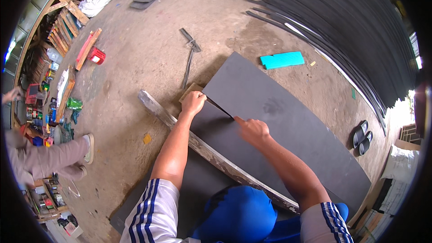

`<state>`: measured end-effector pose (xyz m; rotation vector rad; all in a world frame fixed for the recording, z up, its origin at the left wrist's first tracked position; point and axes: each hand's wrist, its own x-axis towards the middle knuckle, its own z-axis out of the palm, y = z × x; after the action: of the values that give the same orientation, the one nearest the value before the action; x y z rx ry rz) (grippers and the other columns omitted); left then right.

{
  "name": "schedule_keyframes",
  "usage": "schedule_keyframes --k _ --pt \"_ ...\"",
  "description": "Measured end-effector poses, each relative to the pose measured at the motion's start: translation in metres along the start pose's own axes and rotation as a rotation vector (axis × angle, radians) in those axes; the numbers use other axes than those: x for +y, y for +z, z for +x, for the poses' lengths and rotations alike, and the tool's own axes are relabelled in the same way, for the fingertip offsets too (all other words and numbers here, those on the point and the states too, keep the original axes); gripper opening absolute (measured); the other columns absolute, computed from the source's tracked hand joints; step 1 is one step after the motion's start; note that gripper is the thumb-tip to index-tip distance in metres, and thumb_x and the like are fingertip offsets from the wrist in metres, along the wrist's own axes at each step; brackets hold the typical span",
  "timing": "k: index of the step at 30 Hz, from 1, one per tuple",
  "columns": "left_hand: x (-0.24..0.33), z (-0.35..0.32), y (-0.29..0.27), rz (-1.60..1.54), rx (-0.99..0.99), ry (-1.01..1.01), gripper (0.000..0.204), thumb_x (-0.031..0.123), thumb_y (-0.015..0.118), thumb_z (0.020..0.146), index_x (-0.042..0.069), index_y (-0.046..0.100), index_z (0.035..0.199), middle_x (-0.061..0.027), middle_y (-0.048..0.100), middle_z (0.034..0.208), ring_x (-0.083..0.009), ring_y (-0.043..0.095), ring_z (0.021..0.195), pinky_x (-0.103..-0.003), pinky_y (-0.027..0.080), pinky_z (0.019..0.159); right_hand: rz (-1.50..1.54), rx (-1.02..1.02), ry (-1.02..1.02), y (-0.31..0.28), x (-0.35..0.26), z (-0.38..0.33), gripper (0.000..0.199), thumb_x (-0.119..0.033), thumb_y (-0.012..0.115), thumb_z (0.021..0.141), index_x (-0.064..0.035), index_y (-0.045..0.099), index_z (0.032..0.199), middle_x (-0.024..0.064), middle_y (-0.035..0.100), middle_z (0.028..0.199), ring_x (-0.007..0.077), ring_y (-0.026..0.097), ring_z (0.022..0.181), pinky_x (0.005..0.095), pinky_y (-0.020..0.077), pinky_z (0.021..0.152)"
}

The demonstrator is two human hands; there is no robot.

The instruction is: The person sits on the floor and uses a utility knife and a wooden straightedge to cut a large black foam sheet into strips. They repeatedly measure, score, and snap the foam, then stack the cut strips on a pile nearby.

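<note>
A large dark grey foam-like sheet (288, 130) lies in front of me, with a slit running from its far left edge towards my right hand. My left hand (194, 103) is closed on the sheet's edge beside the start of this slit. At the slit's other end is my right hand (253, 131), its fingers curled and a finger pointing along the cut; what it holds is hidden. A long weathered wooden bar (202, 148) lies along the near side of the sheet, below both hands. Under the left hand a bit of brown board (191, 89) shows.
Long black strips (342, 27) are piled at the far right. A turquoise piece (282, 60), black sandals (361, 137) and thin dark strips (191, 49) lie on the floor. Another person's leg (54, 155) is at left, near cans and wood, including a red can (96, 56).
</note>
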<state>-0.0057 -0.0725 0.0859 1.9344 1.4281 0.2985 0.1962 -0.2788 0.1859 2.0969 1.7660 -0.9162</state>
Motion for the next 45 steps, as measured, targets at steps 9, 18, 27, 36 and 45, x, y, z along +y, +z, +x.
schedule_keyframes --k 9,18,27,36,45 --pt "0.062 -0.004 -0.014 0.628 -0.302 0.12 0.037 0.038 0.063 0.092 0.008 0.084 0.093 -0.0209 0.08 0.105 -0.0356 0.076 0.107 -0.052 0.051 0.103 -0.102 -0.066 0.036 0.038 0.094 -0.112 0.069 -0.014 0.056 0.101 -0.0249 0.038 0.167 0.0158 0.078 0.108 0.0334 0.08 0.092 0.0449 0.0652 0.075" --pt "0.073 -0.046 0.057 0.626 -0.314 0.444 0.039 0.035 0.061 0.091 0.004 0.082 0.077 -0.0214 0.075 0.077 -0.0377 0.074 0.079 -0.05 0.047 0.097 0.082 0.138 -0.012 0.023 0.053 -0.069 0.07 -0.008 0.053 0.101 -0.0322 0.039 0.166 0.0151 0.074 0.117 0.0328 0.079 0.094 0.0437 0.0653 0.074" --pt "0.075 -0.057 0.04 0.603 -0.258 0.505 0.036 0.032 0.061 0.088 0.007 0.081 0.073 -0.0194 0.073 0.072 -0.0362 0.072 0.071 -0.047 0.045 0.09 0.037 0.078 -0.038 0.027 0.044 -0.048 0.068 -0.009 0.054 0.101 -0.0299 0.042 0.165 0.0144 0.077 0.115 0.0312 0.08 0.094 0.0429 0.0657 0.077" --pt "0.08 -0.061 0.032 0.588 -0.273 0.538 0.033 0.031 0.059 0.091 0.013 0.083 0.077 -0.0177 0.077 0.08 -0.0357 0.075 0.08 -0.048 0.047 0.089 -0.093 -0.089 0.049 0.052 0.104 -0.126 0.064 -0.013 0.054 0.104 -0.0209 0.041 0.166 0.0117 0.081 0.1 0.0298 0.081 0.093 0.0412 0.0652 0.078" --pt "0.138 -0.109 0.098 0.707 -0.634 0.527 0.077 0.08 0.067 0.086 0.005 0.082 0.091 -0.0169 0.08 0.098 -0.0352 0.076 0.104 -0.052 0.048 0.098 -0.013 -0.013 0.164 0.08 0.176 -0.219 0.067 -0.013 0.054 0.104 -0.0342 0.039 0.166 0.0128 0.075 0.111 0.0315 0.079 0.09 0.044 0.0633 0.073"
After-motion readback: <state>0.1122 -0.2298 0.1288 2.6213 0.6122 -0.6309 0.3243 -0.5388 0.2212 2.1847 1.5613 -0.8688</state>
